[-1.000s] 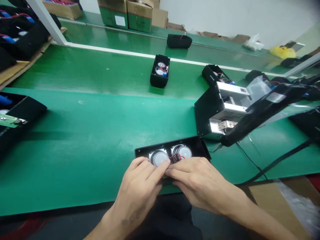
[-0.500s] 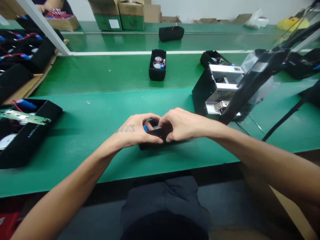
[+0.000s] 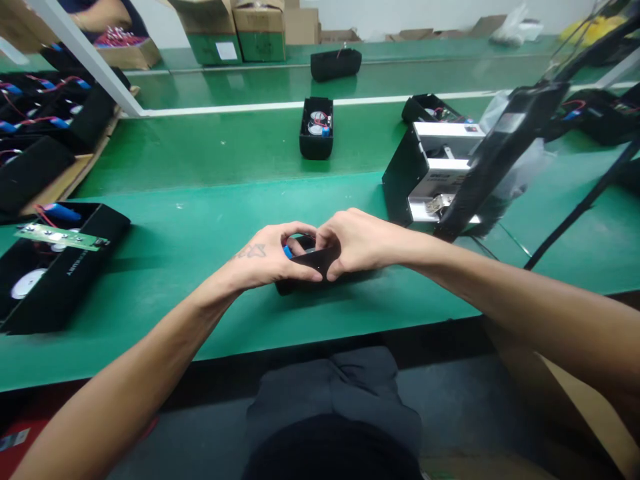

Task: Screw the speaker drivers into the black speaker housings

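A black speaker housing (image 3: 300, 283) lies on the green table (image 3: 200, 220) in front of me, mostly covered by both hands. My left hand (image 3: 273, 257) curls over its left part, fingers bent inward beside a small blue part (image 3: 288, 252) inside. My right hand (image 3: 357, 241) grips the right part, fingers and thumb closed around the housing's edge. The fingertips of both hands meet over the middle.
An open black housing with a green circuit board (image 3: 60, 236) sits at the left. Another open housing (image 3: 316, 127) and more stand on the belt beyond. A black-and-silver machine (image 3: 430, 177) with cables stands right. Cardboard boxes (image 3: 235, 30) line the back; another person's arm shows top left.
A second ago my hands were close to me over the two visible speaker cones. Both arms have reached forward and closed around the housing; since half a second ago they have barely shifted.
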The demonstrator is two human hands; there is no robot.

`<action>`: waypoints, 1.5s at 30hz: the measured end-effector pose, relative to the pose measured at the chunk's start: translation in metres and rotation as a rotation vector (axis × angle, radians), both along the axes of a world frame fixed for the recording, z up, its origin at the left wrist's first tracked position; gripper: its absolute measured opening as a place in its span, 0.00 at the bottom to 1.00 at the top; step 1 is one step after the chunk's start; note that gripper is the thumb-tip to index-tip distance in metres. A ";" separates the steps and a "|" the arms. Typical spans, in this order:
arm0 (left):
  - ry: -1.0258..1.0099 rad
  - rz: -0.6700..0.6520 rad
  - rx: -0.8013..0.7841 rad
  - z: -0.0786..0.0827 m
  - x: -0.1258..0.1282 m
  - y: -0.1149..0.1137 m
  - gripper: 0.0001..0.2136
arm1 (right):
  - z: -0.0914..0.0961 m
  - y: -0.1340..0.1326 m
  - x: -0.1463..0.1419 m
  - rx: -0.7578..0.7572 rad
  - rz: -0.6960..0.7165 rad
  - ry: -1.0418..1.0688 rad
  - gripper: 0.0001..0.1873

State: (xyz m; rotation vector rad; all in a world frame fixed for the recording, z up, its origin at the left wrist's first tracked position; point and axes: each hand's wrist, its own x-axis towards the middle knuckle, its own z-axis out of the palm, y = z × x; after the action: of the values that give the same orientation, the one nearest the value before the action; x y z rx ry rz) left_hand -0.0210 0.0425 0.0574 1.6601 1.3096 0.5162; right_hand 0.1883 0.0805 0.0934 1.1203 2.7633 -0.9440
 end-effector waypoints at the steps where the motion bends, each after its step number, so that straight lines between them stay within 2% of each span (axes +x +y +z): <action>1: 0.005 0.004 0.001 0.000 0.000 0.000 0.35 | 0.000 0.001 0.000 -0.001 0.008 -0.006 0.14; 10: 0.003 0.017 -0.024 -0.001 -0.001 0.000 0.35 | -0.001 0.001 0.001 0.084 0.087 -0.018 0.19; 18: -0.007 0.041 -0.037 -0.002 -0.002 0.002 0.35 | 0.004 -0.005 0.005 0.148 0.095 -0.043 0.21; 23: -0.025 0.054 -0.047 -0.002 -0.001 -0.001 0.34 | 0.000 -0.003 0.003 0.104 0.106 -0.020 0.16; 28: -0.055 0.075 -0.061 -0.001 0.002 -0.003 0.34 | -0.004 0.001 0.000 0.053 0.038 0.000 0.16; 31: -0.059 0.083 -0.041 -0.002 0.002 -0.003 0.33 | -0.003 0.004 -0.004 -0.008 0.000 -0.005 0.17; 38: -0.085 0.074 -0.080 -0.002 0.001 0.000 0.33 | 0.003 0.012 -0.008 -0.137 -0.025 -0.060 0.12; 42: -0.094 0.060 -0.081 -0.001 0.000 0.001 0.32 | 0.007 0.006 -0.006 -0.030 0.033 -0.054 0.14; 45: -0.104 0.064 -0.088 -0.001 0.001 0.000 0.31 | 0.007 0.000 -0.005 0.054 0.025 -0.043 0.15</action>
State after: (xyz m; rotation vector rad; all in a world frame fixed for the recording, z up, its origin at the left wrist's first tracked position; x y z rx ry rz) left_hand -0.0204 0.0429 0.0565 1.5033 1.2938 0.5675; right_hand 0.1833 0.0807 0.1003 1.0968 2.7778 -0.8379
